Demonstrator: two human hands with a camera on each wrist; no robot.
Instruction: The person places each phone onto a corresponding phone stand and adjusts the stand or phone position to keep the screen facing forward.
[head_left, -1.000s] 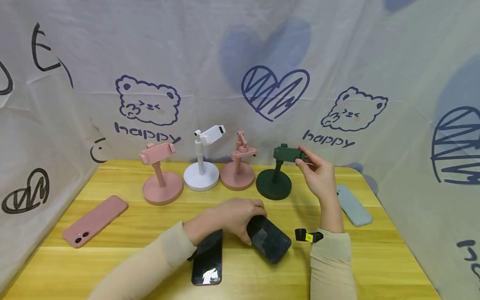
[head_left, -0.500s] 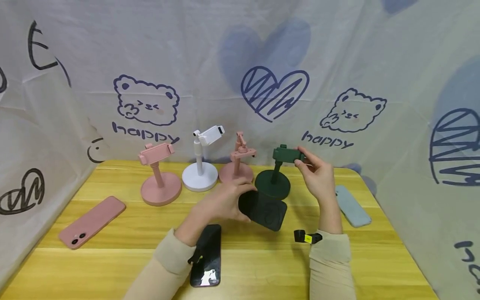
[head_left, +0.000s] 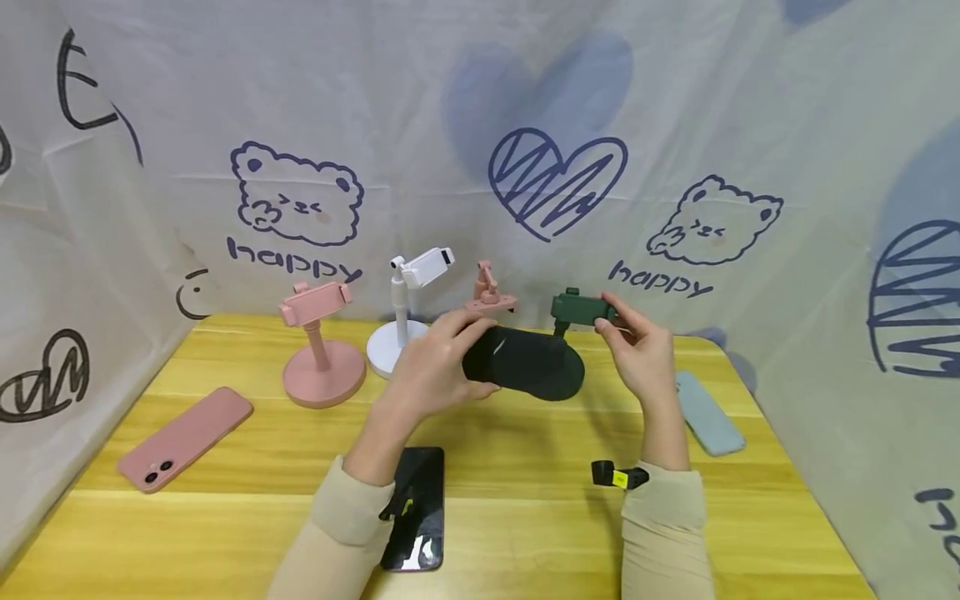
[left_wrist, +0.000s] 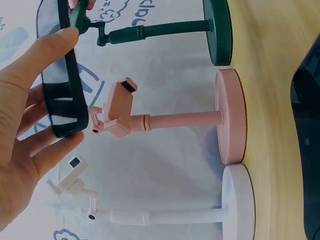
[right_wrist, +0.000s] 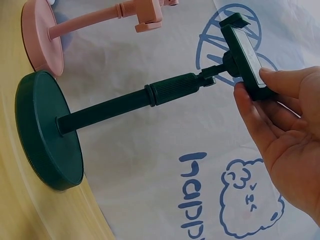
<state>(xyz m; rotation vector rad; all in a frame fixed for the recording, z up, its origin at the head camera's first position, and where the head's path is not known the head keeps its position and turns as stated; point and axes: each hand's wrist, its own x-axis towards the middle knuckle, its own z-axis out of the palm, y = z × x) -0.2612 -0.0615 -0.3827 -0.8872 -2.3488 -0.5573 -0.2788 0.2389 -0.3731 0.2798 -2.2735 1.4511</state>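
Observation:
My left hand [head_left: 438, 367] grips a dark smartphone [head_left: 517, 360] by one end, thumb on one face and fingers round the other side. The phone is held sideways above the table, overlapping the base of the green phone stand [right_wrist: 125, 106] in the head view. In the left wrist view the phone [left_wrist: 62, 85] appears close to the green stand's clamp. My right hand [head_left: 641, 354] pinches the right end of that clamp [right_wrist: 246, 57] between thumb and fingers. The green stand's round base rests on the table.
A pink stand [head_left: 324, 375], a white stand [head_left: 401, 304] and another pink stand [left_wrist: 185, 120] line the table's back. On the table lie a pink phone [head_left: 187, 437], a black phone [head_left: 420, 517] beside my left sleeve, and a light blue phone [head_left: 708, 414]. A printed cloth [head_left: 420, 100] hangs behind.
My left hand has lifted the smartphone up and back toward the green stand, turning it from tilted to nearly level. The right hand has stayed on the clamp.

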